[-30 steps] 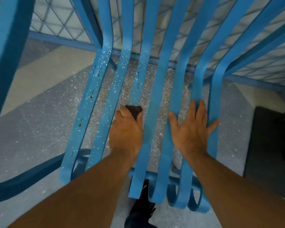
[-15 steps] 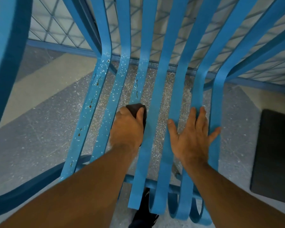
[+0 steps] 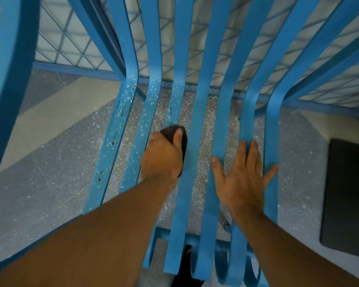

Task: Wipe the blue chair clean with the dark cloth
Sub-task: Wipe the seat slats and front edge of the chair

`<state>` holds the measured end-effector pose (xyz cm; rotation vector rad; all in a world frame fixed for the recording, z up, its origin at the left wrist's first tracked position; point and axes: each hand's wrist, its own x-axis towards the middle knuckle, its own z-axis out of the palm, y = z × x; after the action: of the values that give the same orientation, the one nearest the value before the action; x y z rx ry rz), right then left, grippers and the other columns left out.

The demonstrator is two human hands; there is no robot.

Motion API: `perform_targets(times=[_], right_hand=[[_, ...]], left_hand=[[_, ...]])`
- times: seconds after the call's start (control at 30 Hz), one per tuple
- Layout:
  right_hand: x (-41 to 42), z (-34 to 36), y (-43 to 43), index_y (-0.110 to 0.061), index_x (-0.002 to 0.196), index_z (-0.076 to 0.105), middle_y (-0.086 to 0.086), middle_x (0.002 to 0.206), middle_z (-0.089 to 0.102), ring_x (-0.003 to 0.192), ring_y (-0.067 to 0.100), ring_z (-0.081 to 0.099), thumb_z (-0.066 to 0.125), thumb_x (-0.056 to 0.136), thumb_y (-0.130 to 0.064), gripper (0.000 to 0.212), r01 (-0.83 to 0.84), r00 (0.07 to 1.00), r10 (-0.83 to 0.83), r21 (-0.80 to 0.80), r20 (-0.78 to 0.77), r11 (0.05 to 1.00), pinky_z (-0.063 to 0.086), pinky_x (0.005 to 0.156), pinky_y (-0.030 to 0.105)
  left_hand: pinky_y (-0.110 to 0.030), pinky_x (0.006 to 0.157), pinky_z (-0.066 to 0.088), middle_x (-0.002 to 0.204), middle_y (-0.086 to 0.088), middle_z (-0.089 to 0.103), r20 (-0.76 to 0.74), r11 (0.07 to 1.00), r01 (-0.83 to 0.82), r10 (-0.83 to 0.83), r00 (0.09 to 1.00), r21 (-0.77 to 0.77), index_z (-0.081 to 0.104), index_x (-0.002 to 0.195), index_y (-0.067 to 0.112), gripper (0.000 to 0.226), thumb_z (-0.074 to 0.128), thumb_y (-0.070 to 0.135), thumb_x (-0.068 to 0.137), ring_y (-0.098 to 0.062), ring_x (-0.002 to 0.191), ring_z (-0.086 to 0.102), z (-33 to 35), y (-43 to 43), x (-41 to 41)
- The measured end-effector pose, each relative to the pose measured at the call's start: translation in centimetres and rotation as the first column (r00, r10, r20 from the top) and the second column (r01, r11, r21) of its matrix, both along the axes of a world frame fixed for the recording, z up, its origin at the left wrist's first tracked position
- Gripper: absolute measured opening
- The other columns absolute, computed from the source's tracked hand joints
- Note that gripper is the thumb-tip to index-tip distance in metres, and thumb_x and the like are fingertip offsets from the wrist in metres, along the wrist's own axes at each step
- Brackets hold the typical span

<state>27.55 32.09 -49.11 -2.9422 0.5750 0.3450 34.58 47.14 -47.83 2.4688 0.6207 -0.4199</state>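
The blue chair (image 3: 197,112) fills the view, its seat made of several long curved slats. The left slats carry white specks and small brown spots; the right ones look plain. My left hand (image 3: 163,157) is closed on the dark cloth (image 3: 177,133) and presses it on the third slat from the left, mid-seat. The cloth shows only past my fingertips and along my thumb. My right hand (image 3: 244,179) lies flat with fingers spread on the right slats, holding nothing.
Speckled grey floor with a pale stripe (image 3: 56,114) shows between and left of the slats. A blue wire-mesh fence (image 3: 71,50) runs behind the chair. A dark mat (image 3: 348,195) lies on the floor at right. A dark shoe (image 3: 183,268) shows under the seat front.
My left hand with the cloth has slid a little farther up the slat toward the backrest. My right hand has stayed flat on the right slats.
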Motion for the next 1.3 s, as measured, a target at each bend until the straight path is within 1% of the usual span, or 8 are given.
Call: perform_targets(times=[0.17, 0.37, 0.47, 0.57, 0.7, 0.8, 1.03, 1.3], right_hand=[[0.2, 0.1, 0.1, -0.012, 0.153, 0.01, 0.015, 0.161, 0.008, 0.147, 0.031, 0.013, 0.016, 0.091, -0.072, 0.087, 0.001, 1.0, -0.001, 0.018, -0.021, 1.0, -0.003, 0.114, 0.065], [2.5, 1.0, -0.2, -0.009, 0.142, 0.036, 0.014, 0.156, 0.024, 0.147, 0.033, 0.012, 0.028, 0.09, -0.068, 0.078, 0.056, 0.994, -0.065, 0.105, 0.084, 0.993, 0.004, 0.113, 0.067], [6.2, 0.7, -0.8, -0.012, 0.146, 0.03, 0.011, 0.158, 0.018, 0.148, 0.031, 0.007, 0.032, 0.091, -0.067, 0.078, 0.003, 0.994, -0.016, 0.123, 0.105, 0.992, 0.001, 0.114, 0.066], [8.1, -0.4, -1.1, -0.016, 0.153, 0.014, 0.009, 0.163, 0.005, 0.149, 0.032, 0.001, 0.024, 0.089, -0.074, 0.086, -0.016, 0.999, 0.012, 0.098, 0.043, 0.995, -0.004, 0.113, 0.066], [8.0, -0.9, -1.0, -0.018, 0.154, 0.012, 0.009, 0.163, 0.004, 0.149, 0.032, 0.0, 0.015, 0.089, -0.074, 0.086, -0.035, 0.999, 0.033, 0.047, 0.033, 0.998, -0.002, 0.113, 0.066], [8.2, -0.7, -1.0, -0.02, 0.154, 0.012, 0.008, 0.163, 0.003, 0.149, 0.032, -0.001, 0.011, 0.09, -0.073, 0.084, -0.039, 0.999, 0.039, 0.038, 0.004, 0.999, -0.002, 0.114, 0.066], [8.3, -0.7, -0.7, -0.025, 0.154, 0.016, 0.01, 0.162, 0.006, 0.148, 0.034, 0.0, 0.008, 0.093, -0.067, 0.074, -0.042, 0.999, 0.043, 0.015, -0.019, 0.999, 0.0, 0.113, 0.067], [8.4, -0.7, -0.7, -0.025, 0.153, 0.018, 0.011, 0.162, 0.009, 0.148, 0.036, 0.005, 0.011, 0.094, -0.066, 0.073, -0.034, 0.999, 0.034, 0.008, -0.017, 0.999, 0.003, 0.112, 0.068]], left_hand=[[-0.04, 0.08, 0.051, 0.134, -0.01, 0.044, 0.151, 0.975, 0.207, -0.217, 0.964, 0.081, 0.025, 0.142, 0.01, 0.057, 0.041, 0.042, 0.099, -0.028, 0.114, 0.052, -0.6, 0.5, -1.9], [-0.032, 0.058, 0.054, 0.101, -0.004, 0.058, 0.062, 0.993, 0.121, -0.121, 0.991, 0.012, 0.041, 0.118, 0.013, 0.05, 0.041, 0.057, 0.094, -0.016, 0.077, 0.057, 0.2, 1.5, -4.1], [-0.022, 0.041, 0.04, 0.077, 0.006, 0.055, 0.012, 0.997, -0.014, 0.015, 1.0, -0.074, 0.044, 0.102, 0.018, 0.049, 0.038, 0.065, 0.091, -0.009, 0.061, 0.055, -0.2, 0.4, -0.4], [-0.032, 0.057, 0.051, 0.091, 0.0, 0.059, 0.077, 0.999, 0.005, -0.001, 0.997, -0.052, 0.046, 0.109, 0.016, 0.048, 0.034, 0.061, 0.095, -0.022, 0.08, 0.062, -0.9, -0.5, 3.1], [-0.042, 0.088, 0.052, 0.134, -0.017, 0.043, 0.16, 0.956, 0.265, -0.283, 0.946, 0.126, 0.022, 0.144, 0.004, 0.058, 0.036, 0.041, 0.101, -0.031, 0.115, 0.051, -1.6, -1.2, 5.2], [-0.04, 0.082, 0.053, 0.132, -0.015, 0.044, 0.154, 0.954, 0.275, -0.292, 0.944, 0.124, 0.021, 0.144, 0.006, 0.057, 0.041, 0.037, 0.1, -0.029, 0.111, 0.053, -1.5, -0.8, 3.8], [-0.034, 0.057, 0.052, 0.088, -0.002, 0.06, -0.007, 1.0, 0.024, -0.024, 1.0, 0.009, 0.046, 0.103, 0.016, 0.054, 0.038, 0.068, 0.09, -0.023, 0.075, 0.062, -1.1, -0.9, 5.1], [-0.043, 0.08, 0.048, 0.12, -0.011, 0.05, 0.206, 0.987, 0.159, -0.15, 0.967, -0.03, 0.035, 0.125, 0.01, 0.053, 0.039, 0.054, 0.096, -0.03, 0.104, 0.055, -2.0, -3.3, 13.7]])
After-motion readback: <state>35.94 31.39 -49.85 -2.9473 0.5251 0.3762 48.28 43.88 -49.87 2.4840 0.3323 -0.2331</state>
